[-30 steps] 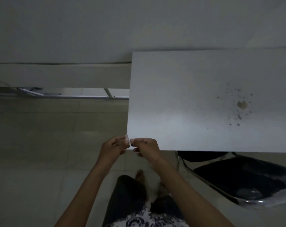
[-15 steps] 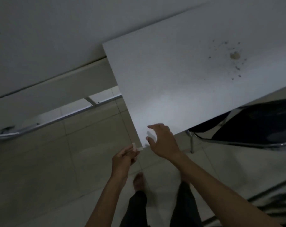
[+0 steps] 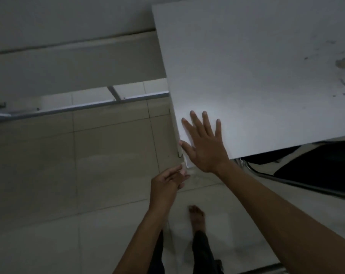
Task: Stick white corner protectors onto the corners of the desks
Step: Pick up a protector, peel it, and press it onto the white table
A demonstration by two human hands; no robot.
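Head view shows your right hand (image 3: 204, 144) lying flat on the desk (image 3: 256, 76), fingers (image 3: 206, 123) spread and straight, holding nothing; the thumb reaches to the left edge and the heel of the palm sits just inside the near left corner. Your left hand (image 3: 167, 183) hangs just below and beside that corner, its fingertips (image 3: 182, 171) pinched on a small pale piece that looks like the corner protector (image 3: 184, 167), though the dim light makes its shape hard to read. The piece is close to the corner but, as far as you can tell, not yet seated on it.

To do this step well, keep the flat hand steadying the top and slide it a little inward so the corner is bare. Line the protector's inner angle up with both edges before it touches, since glue probably allows no second try. Push it straight on, then press each face firmly.

Beyond the hands, a black chair (image 3: 316, 165) stands under the near edge, your bare foot (image 3: 196, 216) rests on the tiled floor (image 3: 88, 175), and a metal bar (image 3: 78, 107) runs past on the left.
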